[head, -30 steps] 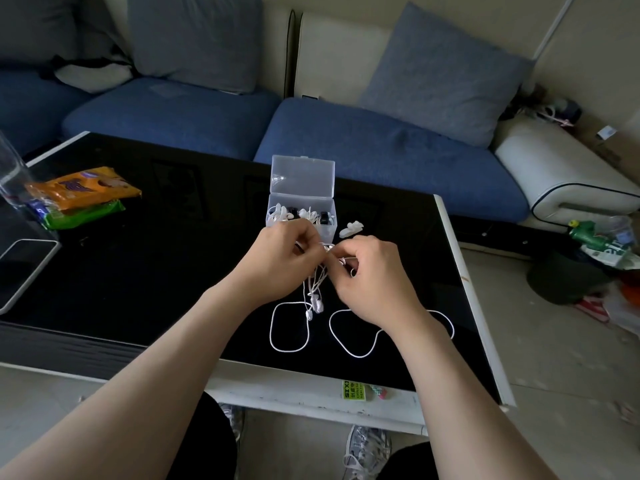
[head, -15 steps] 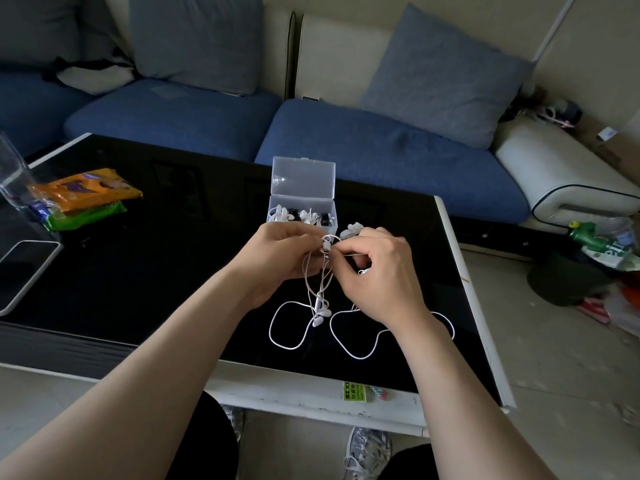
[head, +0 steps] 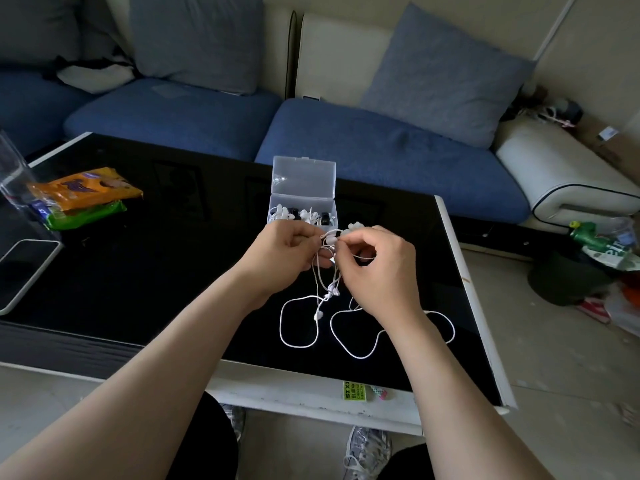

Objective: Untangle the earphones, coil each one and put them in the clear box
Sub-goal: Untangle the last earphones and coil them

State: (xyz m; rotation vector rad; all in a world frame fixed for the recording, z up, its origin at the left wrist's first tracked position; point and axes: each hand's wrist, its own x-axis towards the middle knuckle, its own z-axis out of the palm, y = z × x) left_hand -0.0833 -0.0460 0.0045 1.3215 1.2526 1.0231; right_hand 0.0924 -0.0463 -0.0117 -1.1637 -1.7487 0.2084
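Earphones (head: 313,308), white, thin tangled cord, looping

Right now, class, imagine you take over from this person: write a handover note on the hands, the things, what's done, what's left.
Left hand: pinches the tangled white earphones above the table.
Right hand: pinches the same tangle.
Cord loops trail on the black table.
Clear box: open, behind the hands, white and black pieces already inside.
Done: none of this tangle freed yet.
Left: untangle, coil each, box them.
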